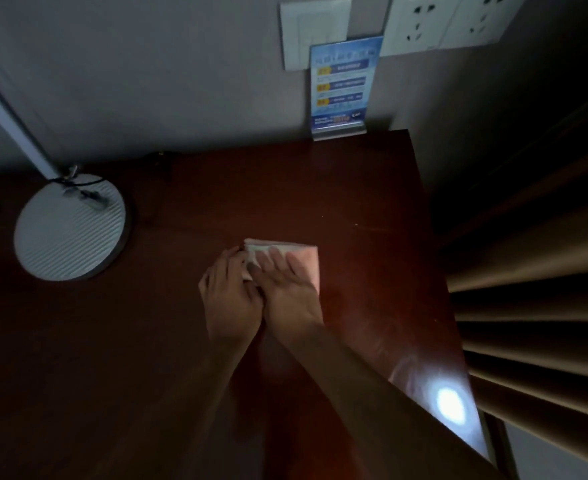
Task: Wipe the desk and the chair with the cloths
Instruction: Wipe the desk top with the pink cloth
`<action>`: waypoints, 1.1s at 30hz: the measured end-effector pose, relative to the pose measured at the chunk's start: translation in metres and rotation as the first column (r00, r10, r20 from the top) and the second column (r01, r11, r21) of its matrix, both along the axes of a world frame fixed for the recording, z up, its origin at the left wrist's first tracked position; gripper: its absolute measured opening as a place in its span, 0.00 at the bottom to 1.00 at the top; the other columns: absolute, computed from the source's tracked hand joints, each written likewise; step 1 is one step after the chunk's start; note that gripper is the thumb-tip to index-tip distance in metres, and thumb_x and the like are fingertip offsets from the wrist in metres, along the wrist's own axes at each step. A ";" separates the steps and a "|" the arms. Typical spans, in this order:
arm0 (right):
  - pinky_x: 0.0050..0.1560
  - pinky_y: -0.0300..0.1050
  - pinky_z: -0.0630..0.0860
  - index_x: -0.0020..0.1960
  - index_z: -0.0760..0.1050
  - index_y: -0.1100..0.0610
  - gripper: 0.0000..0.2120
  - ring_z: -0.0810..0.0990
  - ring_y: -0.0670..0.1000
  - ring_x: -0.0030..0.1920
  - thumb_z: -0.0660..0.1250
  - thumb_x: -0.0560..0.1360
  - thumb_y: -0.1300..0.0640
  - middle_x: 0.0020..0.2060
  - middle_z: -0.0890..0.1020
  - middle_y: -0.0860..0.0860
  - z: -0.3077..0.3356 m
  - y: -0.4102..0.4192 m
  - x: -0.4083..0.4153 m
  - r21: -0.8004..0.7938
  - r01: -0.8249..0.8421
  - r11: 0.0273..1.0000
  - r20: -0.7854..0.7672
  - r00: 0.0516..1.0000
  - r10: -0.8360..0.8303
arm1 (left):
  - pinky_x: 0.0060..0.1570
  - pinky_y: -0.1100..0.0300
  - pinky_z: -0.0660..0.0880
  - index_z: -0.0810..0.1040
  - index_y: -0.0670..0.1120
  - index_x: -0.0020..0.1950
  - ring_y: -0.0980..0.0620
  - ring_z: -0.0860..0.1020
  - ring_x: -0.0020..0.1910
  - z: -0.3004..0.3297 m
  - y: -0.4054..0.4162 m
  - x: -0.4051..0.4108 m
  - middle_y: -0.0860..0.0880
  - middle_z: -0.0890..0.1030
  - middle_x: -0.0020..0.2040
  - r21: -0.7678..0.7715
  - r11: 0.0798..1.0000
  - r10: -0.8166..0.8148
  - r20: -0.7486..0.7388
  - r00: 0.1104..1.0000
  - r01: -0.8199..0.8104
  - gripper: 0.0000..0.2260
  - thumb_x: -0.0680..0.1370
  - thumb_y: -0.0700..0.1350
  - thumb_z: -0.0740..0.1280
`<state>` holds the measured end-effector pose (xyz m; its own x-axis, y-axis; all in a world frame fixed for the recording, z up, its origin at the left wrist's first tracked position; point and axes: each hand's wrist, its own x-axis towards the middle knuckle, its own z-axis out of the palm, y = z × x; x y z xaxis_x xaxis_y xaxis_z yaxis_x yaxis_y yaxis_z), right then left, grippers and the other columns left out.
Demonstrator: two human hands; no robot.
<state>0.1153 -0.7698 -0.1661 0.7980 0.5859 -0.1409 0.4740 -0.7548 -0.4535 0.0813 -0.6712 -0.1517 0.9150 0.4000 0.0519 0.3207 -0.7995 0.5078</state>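
A big dark red-brown desk (147, 341) fills most of the view. It stands against a grey wall (164, 81). Tan curtains (535, 306) hang in folds on the right side.

A round white lamp base (67, 230) sits on the left of the desk. It has thin ridges on top, and a white pole goes up from it. A black cord is tied around the bottom of the pole.

At the back of the desk a blue sign (342, 86) stands in a small holder and leans near the wall. It has rows of writing, but the words are too blurry to read. Behind it on the wall are a white switch plate (311, 32) and white sockets (452, 22).

A bright spot of light (452, 405) shines on the desk near the right edge.

A folded pink cloth (303, 258) lies flat in the middle of the desk. The right hand (287, 296) lies on it with fingers spread out flat, pressing down. The left hand (230, 299) is right beside it, touching it, fingers bent a little, tips at the cloth's left edge.
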 end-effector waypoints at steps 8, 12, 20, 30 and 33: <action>0.75 0.45 0.40 0.77 0.56 0.48 0.25 0.50 0.48 0.78 0.54 0.80 0.49 0.77 0.56 0.48 -0.015 -0.033 0.058 -0.116 0.333 0.936 0.100 0.941 -0.323 | 0.70 0.43 0.64 0.75 0.40 0.66 0.41 0.71 0.68 -0.001 -0.004 0.011 0.42 0.76 0.67 0.040 0.996 -0.077 -0.054 0.996 0.079 0.26 0.68 0.38 0.60; 0.76 0.47 0.41 0.76 0.59 0.50 0.24 0.50 0.48 0.77 0.55 0.80 0.55 0.77 0.59 0.49 -0.006 -0.045 0.051 -0.096 0.508 0.856 0.109 0.860 -0.498 | 0.70 0.43 0.65 0.75 0.41 0.66 0.42 0.70 0.69 -0.001 -0.019 0.019 0.43 0.75 0.67 0.017 0.989 -0.148 -0.058 0.987 0.149 0.25 0.68 0.34 0.64; 0.74 0.48 0.35 0.78 0.49 0.51 0.27 0.46 0.51 0.78 0.52 0.81 0.52 0.78 0.51 0.51 -0.016 -0.068 0.065 -0.200 0.304 0.932 0.086 0.952 -0.292 | 0.66 0.47 0.68 0.76 0.39 0.64 0.41 0.73 0.65 -0.007 -0.013 0.021 0.42 0.77 0.65 0.109 0.977 -0.177 -0.072 0.982 0.184 0.23 0.68 0.36 0.63; 0.74 0.60 0.58 0.71 0.70 0.58 0.24 0.66 0.60 0.72 0.61 0.76 0.53 0.70 0.71 0.58 -0.004 -0.078 -0.007 -0.050 0.247 0.968 0.137 0.962 -0.238 | 0.67 0.41 0.67 0.75 0.40 0.65 0.40 0.71 0.68 -0.001 -0.043 0.023 0.41 0.75 0.66 0.085 0.981 -0.168 -0.093 0.981 0.176 0.24 0.69 0.39 0.62; 0.68 0.61 0.68 0.65 0.76 0.58 0.24 0.74 0.59 0.67 0.73 0.70 0.55 0.64 0.78 0.57 -0.007 -0.069 -0.003 -0.022 0.166 0.986 0.197 0.968 -0.158 | 0.67 0.43 0.67 0.75 0.39 0.64 0.40 0.72 0.66 0.001 -0.046 0.019 0.41 0.76 0.65 0.074 0.981 -0.171 -0.101 0.980 0.179 0.23 0.69 0.39 0.61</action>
<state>0.1126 -0.8391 -0.1732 0.8961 0.4439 0.0062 0.4201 -0.8434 -0.3349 0.1002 -0.7168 -0.1509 0.9729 0.2308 -0.0113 0.2149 -0.8855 0.4121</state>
